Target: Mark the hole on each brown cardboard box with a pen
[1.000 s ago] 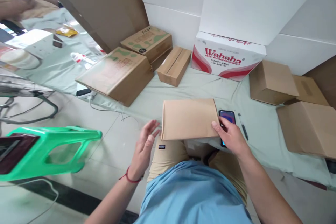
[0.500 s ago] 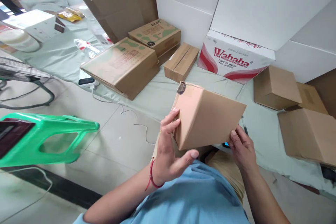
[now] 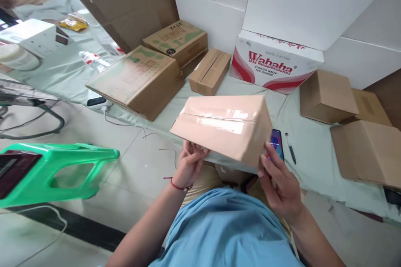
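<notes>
A brown cardboard box (image 3: 219,123), with shiny clear tape along its upper face, is held in the air over the near edge of the table. My left hand (image 3: 191,160), with a red string at the wrist, grips its lower left edge from beneath; some fingertips are hidden under the box. At the box's right end, my right hand (image 3: 280,181) holds the lower corner between thumb and fingers. Just behind that hand lie a phone (image 3: 277,144) with a lit screen and a pen (image 3: 290,149).
Cardboard boxes (image 3: 153,79) and a small taped box (image 3: 209,71) stand behind on the green cloth (image 3: 166,110). A Wahaha carton (image 3: 272,64) leans near the wall. More boxes (image 3: 327,96) are at right, a green stool (image 3: 103,154) at left.
The box has been turned so its taped face shows, and it sits further left. My left hand has moved from its side to its underside. The phone and pen are now more exposed.
</notes>
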A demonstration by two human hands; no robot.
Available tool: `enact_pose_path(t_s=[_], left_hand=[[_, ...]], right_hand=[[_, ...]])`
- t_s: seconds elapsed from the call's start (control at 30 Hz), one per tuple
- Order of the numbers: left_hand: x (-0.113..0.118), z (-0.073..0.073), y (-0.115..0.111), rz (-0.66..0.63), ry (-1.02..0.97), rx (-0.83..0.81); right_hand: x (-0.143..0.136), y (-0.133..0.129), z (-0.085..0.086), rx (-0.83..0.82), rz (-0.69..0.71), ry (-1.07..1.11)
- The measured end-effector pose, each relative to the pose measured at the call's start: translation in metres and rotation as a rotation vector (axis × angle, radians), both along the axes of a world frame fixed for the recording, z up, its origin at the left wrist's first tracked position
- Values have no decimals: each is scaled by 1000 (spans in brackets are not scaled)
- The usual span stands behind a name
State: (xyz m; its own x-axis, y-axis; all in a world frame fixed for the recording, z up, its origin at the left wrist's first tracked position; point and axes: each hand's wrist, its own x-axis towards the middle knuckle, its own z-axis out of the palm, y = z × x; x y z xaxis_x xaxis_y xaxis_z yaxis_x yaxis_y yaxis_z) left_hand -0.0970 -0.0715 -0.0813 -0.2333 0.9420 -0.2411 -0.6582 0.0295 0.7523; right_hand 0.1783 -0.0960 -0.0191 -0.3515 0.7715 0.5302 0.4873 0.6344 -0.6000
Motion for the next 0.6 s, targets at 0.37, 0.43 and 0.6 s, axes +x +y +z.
enact_pose_path(t_s=[0.37,0.43,0.6], left_hand=[[1,-2,4,-73,-81,-119],[-5,3,3,-44,-84,-104],[-13,23,-4,59,6,-26]], right_hand=[[-12,24,43,198,90,-269],[-7,31,46,223,16,-242],[4,35,43,22,-332,-30]])
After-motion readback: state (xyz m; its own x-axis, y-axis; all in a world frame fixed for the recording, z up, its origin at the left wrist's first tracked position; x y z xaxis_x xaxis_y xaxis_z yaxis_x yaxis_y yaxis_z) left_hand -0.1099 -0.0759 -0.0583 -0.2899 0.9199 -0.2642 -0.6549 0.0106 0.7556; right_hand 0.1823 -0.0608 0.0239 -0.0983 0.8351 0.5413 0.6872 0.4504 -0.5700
